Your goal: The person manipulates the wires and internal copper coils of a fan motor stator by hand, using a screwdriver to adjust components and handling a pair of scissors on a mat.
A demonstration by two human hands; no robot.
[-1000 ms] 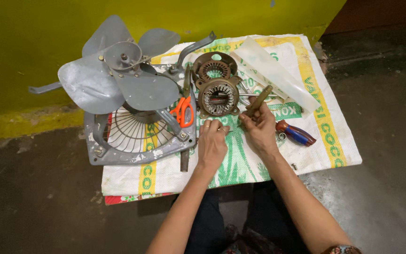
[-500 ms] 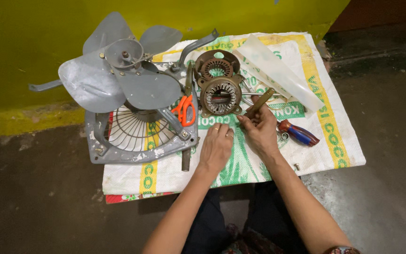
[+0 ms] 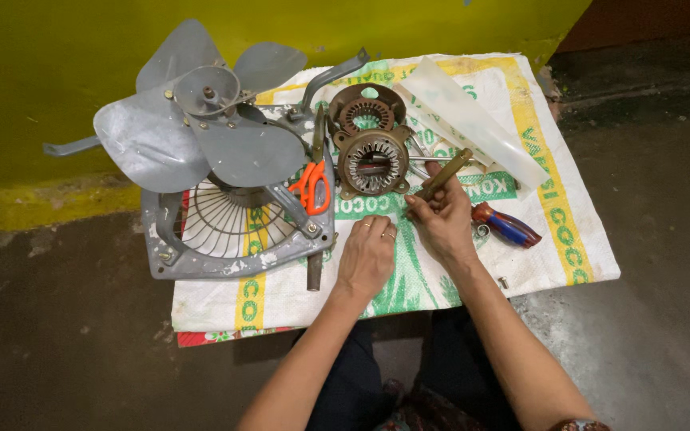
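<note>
Brass-coloured rod (image 3: 443, 175) pinched in right hand (image 3: 443, 223) near motor stator (image 3: 373, 162); left hand (image 3: 367, 254) flat, fingers loosely curled, empty, on woven sack (image 3: 553, 199).

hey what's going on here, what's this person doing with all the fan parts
A person sits over a woven sack spread on the floor, with a dismantled exhaust fan laid out on it. The right hand grips a brown-handled tool beside the motor stator. The left hand rests flat on the sack. The grey fan blades sit on the grille frame to the left, next to orange-handled scissors. A red-and-blue-handled screwdriver lies to the right.
</note>
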